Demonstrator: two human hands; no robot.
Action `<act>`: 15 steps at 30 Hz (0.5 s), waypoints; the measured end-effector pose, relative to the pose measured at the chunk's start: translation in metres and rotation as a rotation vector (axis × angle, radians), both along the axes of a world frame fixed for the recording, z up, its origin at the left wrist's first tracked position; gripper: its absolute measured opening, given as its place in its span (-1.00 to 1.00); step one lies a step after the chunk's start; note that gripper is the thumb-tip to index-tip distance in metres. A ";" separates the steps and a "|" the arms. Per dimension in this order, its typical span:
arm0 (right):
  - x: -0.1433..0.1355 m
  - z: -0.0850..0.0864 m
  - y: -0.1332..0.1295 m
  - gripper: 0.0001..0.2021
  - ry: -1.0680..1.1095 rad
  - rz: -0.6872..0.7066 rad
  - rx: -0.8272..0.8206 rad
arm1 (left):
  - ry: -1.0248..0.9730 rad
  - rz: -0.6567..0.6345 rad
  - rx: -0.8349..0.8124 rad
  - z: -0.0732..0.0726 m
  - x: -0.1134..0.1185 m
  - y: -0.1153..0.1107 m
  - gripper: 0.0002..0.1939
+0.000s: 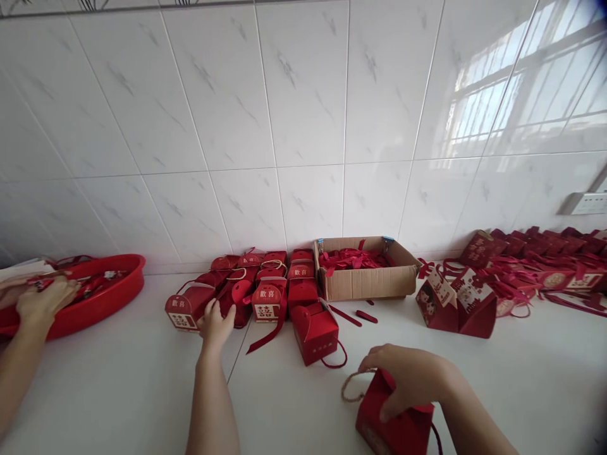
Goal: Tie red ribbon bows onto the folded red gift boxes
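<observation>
My left hand [217, 323] reaches to the front of the grouped red boxes, its fingers apart and curved against a red box [240, 297] beside a box with a white character panel [184, 309]. Near the front edge, my right hand [403, 376] grips a red gift box [391, 420] from above, thumb on the near side and fingers over the top. A twine loop sticks out at this box's left. Between the hands stands another red box [317, 332], slightly turned, with a dark red cord handle.
A cardboard box [370, 284] of red ribbons stands by the tiled wall. Red strips [346, 316] lie before it. Decorated boxes [455, 303] and more red packages [554, 259] are at right. Another person's hands [45, 300] reach into a red basin [137, 278] at far left.
</observation>
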State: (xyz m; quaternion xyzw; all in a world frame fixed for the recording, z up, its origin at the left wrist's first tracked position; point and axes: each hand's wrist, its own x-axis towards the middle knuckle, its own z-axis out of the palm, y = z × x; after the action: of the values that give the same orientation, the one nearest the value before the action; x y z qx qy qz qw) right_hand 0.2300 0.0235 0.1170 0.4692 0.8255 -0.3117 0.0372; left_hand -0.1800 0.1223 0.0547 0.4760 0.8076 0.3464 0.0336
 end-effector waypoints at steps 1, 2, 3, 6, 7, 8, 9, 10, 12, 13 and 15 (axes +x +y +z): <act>0.000 -0.001 0.000 -0.30 0.005 0.003 0.004 | -0.007 0.015 -0.007 0.003 -0.001 -0.002 -0.40; 0.000 -0.002 0.001 -0.30 0.008 0.003 0.008 | -0.012 0.032 -0.009 0.008 -0.002 -0.005 -0.40; 0.001 -0.003 0.001 -0.29 0.007 0.000 0.011 | -0.013 0.051 -0.004 0.013 -0.003 -0.009 -0.40; 0.000 -0.003 0.000 -0.29 -0.004 -0.008 0.014 | 0.014 0.098 0.054 0.030 -0.004 -0.021 -0.41; 0.000 -0.002 0.000 -0.29 -0.006 -0.006 0.017 | 0.034 0.109 0.088 0.036 -0.004 -0.026 -0.43; 0.000 -0.001 -0.001 -0.29 -0.006 -0.003 0.020 | 0.060 0.118 0.133 0.042 -0.004 -0.031 -0.45; 0.000 0.000 -0.001 -0.30 -0.009 0.000 0.021 | 0.087 0.123 0.187 0.047 -0.003 -0.036 -0.48; 0.000 0.000 -0.002 -0.30 -0.012 -0.002 0.024 | 0.111 0.127 0.246 0.053 -0.003 -0.041 -0.49; 0.000 0.001 -0.002 -0.30 -0.018 -0.004 0.025 | 0.140 0.125 0.352 0.064 -0.001 -0.052 -0.50; 0.000 0.001 -0.003 -0.30 -0.019 -0.005 0.025 | 0.144 0.122 0.392 0.069 -0.001 -0.058 -0.49; 0.000 0.001 -0.003 -0.30 -0.020 -0.002 0.030 | 0.138 0.107 0.433 0.079 0.001 -0.070 -0.46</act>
State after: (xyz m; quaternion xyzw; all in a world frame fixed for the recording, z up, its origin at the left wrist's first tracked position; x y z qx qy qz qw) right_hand 0.2300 0.0209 0.1176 0.4737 0.8291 -0.2946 0.0380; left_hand -0.1794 0.0527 0.1336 0.4511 0.7390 0.4796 -0.1428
